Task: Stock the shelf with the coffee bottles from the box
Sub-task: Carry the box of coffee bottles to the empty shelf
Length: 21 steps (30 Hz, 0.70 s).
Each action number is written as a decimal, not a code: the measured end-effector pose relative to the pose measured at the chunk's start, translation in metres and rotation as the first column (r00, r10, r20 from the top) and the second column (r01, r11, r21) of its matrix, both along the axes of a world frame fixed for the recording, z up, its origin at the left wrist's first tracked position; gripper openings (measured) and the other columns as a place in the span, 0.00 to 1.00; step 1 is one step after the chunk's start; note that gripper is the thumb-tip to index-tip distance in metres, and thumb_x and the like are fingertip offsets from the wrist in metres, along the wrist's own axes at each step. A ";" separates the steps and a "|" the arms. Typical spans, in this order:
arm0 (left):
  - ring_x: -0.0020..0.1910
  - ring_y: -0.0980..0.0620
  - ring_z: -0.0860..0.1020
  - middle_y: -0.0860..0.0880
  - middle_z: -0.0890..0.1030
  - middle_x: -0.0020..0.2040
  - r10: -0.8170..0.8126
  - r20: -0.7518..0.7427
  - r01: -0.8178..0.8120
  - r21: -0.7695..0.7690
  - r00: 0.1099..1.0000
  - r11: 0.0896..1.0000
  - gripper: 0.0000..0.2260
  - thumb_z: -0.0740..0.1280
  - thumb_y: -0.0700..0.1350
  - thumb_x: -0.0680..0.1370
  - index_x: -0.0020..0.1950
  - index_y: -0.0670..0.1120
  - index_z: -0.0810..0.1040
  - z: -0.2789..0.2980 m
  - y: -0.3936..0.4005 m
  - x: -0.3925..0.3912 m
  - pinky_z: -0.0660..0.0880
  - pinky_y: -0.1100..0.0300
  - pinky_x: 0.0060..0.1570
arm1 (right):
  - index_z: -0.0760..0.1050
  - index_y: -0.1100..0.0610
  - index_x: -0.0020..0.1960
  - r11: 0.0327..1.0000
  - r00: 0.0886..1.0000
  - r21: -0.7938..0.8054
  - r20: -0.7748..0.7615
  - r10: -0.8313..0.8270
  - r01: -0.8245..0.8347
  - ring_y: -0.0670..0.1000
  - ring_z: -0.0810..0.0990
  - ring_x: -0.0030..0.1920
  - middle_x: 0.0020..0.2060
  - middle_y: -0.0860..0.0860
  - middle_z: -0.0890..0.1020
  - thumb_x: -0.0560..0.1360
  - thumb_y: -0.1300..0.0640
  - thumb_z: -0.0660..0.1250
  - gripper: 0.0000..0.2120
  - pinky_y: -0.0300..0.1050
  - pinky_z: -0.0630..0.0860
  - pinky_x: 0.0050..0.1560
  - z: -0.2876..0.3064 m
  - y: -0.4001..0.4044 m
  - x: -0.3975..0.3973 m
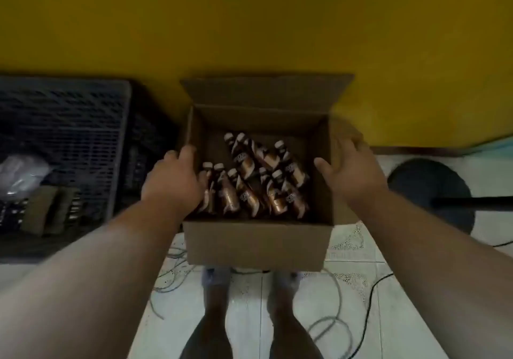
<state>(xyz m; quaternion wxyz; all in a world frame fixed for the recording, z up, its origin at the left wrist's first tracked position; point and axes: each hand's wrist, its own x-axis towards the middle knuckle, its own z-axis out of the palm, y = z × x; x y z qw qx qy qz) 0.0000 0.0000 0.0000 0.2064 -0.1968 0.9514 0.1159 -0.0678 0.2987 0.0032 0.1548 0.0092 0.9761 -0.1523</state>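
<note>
An open cardboard box sits in front of my feet, its flaps folded outward. Several brown coffee bottles with white caps lie tilted and jumbled inside it. My left hand is on the box's left wall, fingers curled over the rim and thumb inside next to the bottles. My right hand straddles the right wall with its fingers spread, thumb inside and fingers over the outer flap. I cannot tell whether it presses on the cardboard. No shelf is in view.
A dark plastic crate stands to the left, with a plastic bag and small packs in front of it. A yellow wall rises behind. A round black stand base is at the right. Loose cables lie on the white tiled floor.
</note>
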 end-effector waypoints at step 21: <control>0.57 0.39 0.77 0.40 0.73 0.69 -0.002 0.121 0.008 -0.045 0.993 0.999 0.36 0.63 0.36 0.77 0.78 0.60 0.52 -0.105 -0.039 -0.024 0.78 0.52 0.48 | 0.62 0.49 0.77 0.974 0.973 0.194 0.218 0.071 -0.114 0.64 0.74 0.66 0.69 0.61 0.74 0.78 0.60 0.64 0.29 0.54 0.72 0.62 -0.119 0.042 -0.030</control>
